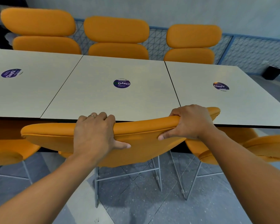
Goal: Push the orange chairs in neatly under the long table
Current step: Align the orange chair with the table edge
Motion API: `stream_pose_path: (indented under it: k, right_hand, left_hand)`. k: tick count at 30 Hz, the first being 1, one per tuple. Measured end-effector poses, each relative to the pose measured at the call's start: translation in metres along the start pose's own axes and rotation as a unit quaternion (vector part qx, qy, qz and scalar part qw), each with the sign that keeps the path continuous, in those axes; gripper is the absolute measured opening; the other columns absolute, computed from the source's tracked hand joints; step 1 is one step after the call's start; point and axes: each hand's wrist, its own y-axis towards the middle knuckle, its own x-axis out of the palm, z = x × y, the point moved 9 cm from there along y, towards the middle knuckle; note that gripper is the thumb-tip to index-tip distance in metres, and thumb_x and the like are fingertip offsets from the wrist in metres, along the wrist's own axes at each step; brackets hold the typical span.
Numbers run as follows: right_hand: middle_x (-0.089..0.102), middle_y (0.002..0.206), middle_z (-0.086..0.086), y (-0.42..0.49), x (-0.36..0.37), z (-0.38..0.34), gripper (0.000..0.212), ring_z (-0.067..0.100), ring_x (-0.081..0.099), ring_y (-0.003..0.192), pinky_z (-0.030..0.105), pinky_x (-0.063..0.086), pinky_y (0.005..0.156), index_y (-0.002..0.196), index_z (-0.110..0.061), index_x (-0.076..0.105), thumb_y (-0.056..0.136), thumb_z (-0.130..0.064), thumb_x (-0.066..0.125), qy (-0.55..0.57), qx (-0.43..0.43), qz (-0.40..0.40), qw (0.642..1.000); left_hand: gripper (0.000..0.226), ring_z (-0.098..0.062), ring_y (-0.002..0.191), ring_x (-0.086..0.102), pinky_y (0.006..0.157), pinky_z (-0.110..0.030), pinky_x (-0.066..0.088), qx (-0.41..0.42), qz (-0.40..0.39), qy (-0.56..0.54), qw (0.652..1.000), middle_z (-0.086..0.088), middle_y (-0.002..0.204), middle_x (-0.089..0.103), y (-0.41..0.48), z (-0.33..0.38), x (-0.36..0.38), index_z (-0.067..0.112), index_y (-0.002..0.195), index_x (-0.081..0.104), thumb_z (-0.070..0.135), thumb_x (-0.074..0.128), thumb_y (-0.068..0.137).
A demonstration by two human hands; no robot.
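Observation:
An orange chair [142, 131] stands in front of me, its padded backrest tilted and touching the near edge of the long white table [90, 97]. My left hand [95, 133] grips the top of the backrest left of centre, fingers curled over the far side, thumb on the near face. My right hand [191, 122] grips the backrest's right end the same way. Its metal legs [128, 175] rest on the floor.
More orange chairs flank it: one at the left [8, 152], two at the right [268, 146]. Three orange chairs [116, 36] line the table's far side against a blue mesh fence. A black bin [272, 72] stands far right. Round purple stickers [121, 83] mark the tabletop.

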Motion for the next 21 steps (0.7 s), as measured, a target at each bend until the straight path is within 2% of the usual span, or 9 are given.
stream_pose_path:
  k: [8,12,15,18,21]
  right_hand:
    - [0.063,0.077,-0.017,-0.006,0.0,-0.002,0.091,0.008,0.059,0.079,0.028,0.041,0.067,0.094,-0.039,0.066,0.037,-0.107,0.044,-0.017,-0.007,-0.01,1.0]
    - [0.064,0.081,-0.015,-0.011,0.0,-0.003,0.09,0.01,0.06,0.083,0.029,0.043,0.072,0.099,-0.039,0.066,0.041,-0.105,0.047,-0.021,-0.002,-0.024,0.999]
    - [0.066,0.089,-0.015,-0.015,-0.001,-0.004,0.089,0.012,0.059,0.091,0.033,0.043,0.081,0.106,-0.041,0.066,0.044,-0.103,0.05,-0.023,0.008,-0.036,0.999]
    - [0.066,0.107,-0.011,-0.021,0.0,-0.006,0.09,0.017,0.056,0.106,0.038,0.038,0.095,0.117,-0.042,0.062,0.049,-0.101,0.052,-0.005,0.023,-0.031,0.999]
    - [0.061,0.128,-0.009,-0.033,0.002,-0.02,0.081,0.021,0.048,0.125,0.047,0.028,0.111,0.131,-0.044,0.054,0.063,-0.088,0.061,0.034,0.025,-0.014,0.999]
  left_hand:
    - [0.093,-0.023,0.085,0.059,0.075,-0.038,0.039,-0.01,-0.003,-0.014,1.0,0.003,0.088,0.064,-0.006,0.001,-0.004,0.026,0.098,0.064,0.097,0.033,0.048]
    - [0.089,-0.023,0.089,0.059,0.079,-0.04,0.04,0.009,0.023,-0.055,0.998,0.003,0.093,0.067,-0.013,-0.001,-0.006,0.027,0.103,0.065,0.096,0.032,0.057]
    - [0.081,-0.022,0.099,0.058,0.087,-0.04,0.038,0.023,0.028,-0.1,0.994,0.006,0.104,0.067,-0.023,-0.005,-0.007,0.031,0.116,0.061,0.088,0.031,0.067]
    - [0.076,-0.019,0.117,0.051,0.103,-0.039,0.029,0.023,0.021,-0.179,0.983,0.008,0.125,0.061,-0.038,-0.011,-0.011,0.033,0.131,0.051,0.079,0.038,0.071]
    - [0.064,-0.014,0.124,0.044,0.109,-0.037,0.025,0.008,0.03,-0.273,0.961,0.011,0.131,0.055,-0.053,-0.02,-0.02,0.035,0.13,0.051,0.068,0.048,0.076]
